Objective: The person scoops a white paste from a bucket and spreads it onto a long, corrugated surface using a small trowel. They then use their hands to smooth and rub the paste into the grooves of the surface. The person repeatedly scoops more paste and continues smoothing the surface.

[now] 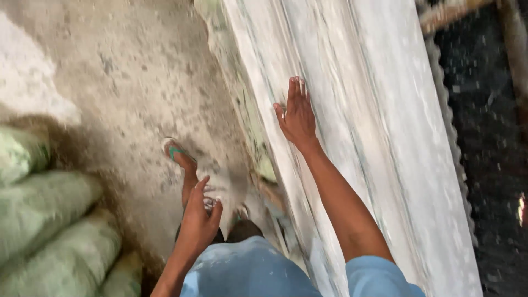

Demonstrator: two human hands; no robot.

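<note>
Looks like a stone yard or building-site workshop: dusty bare concrete floor [137,82], big pale veined marble slabs [374,137] stacked leaning on edge, greenish filled sacks [49,231] piled at the side, corrugated sheet [448,137] behind the slabs.

Dusty floor under your feet, with a pale slab beside you.

You stood on a rough grey concrete floor [132,77], strewn with dust and light patches. Your foot in a green-strapped sandal [177,152] rested flat on it. Greenish filled sacks [49,220] lay stacked on the floor at your left. A long white veined stone slab [374,110] ran along your right, its lower edge near the floor by rubble.
</note>
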